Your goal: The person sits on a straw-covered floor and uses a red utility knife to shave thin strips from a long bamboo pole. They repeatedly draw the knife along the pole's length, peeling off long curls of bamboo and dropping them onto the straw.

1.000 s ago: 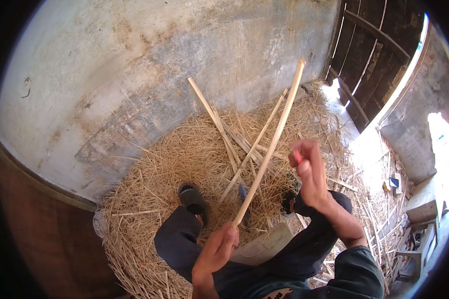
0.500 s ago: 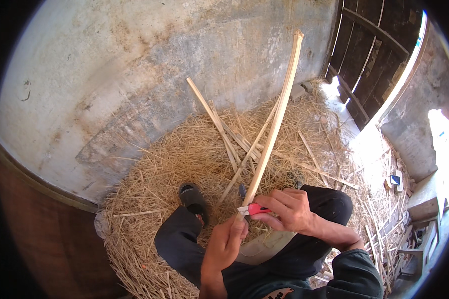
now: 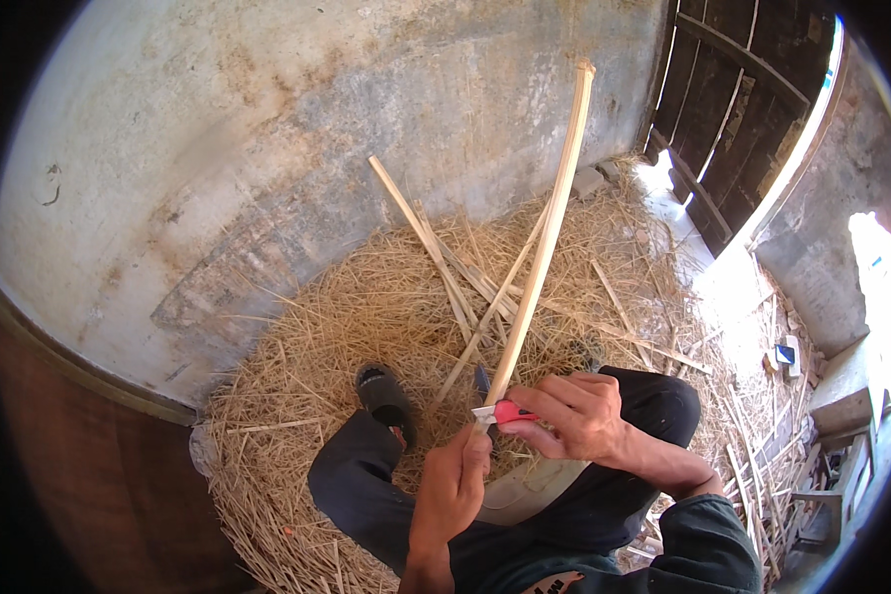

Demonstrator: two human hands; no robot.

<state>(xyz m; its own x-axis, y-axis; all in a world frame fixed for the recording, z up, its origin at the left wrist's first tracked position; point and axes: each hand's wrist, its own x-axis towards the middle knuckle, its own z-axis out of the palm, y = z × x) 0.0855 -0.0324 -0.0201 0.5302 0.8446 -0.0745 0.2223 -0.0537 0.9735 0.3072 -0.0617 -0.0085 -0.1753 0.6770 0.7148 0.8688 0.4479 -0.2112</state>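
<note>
A long pale strip of split wood, perhaps bamboo (image 3: 547, 230), slants up and away from my lap toward the wall. Its near end is gripped by my left hand (image 3: 452, 482), thumb along the top. My right hand (image 3: 576, 416) is closed round a red utility knife (image 3: 510, 411). The short blade (image 3: 484, 414) lies across the strip just beyond my left thumb. Behind the strip, near the knife, a dark blade-like piece (image 3: 481, 380) shows in part; what it belongs to is hidden.
Straw-like shavings (image 3: 307, 356) cover the floor around my legs. Several more strips (image 3: 406, 210) lie crossed ahead, some leaning toward the stained wall (image 3: 317, 129). A dark sandal (image 3: 386, 401) is on my foot. To the right are a plank door (image 3: 733, 109) and a wooden bench-like frame (image 3: 832, 495).
The strip's far end has swung slightly left. My left hand has shifted a little, and the knife blade still rests across the strip near it.
</note>
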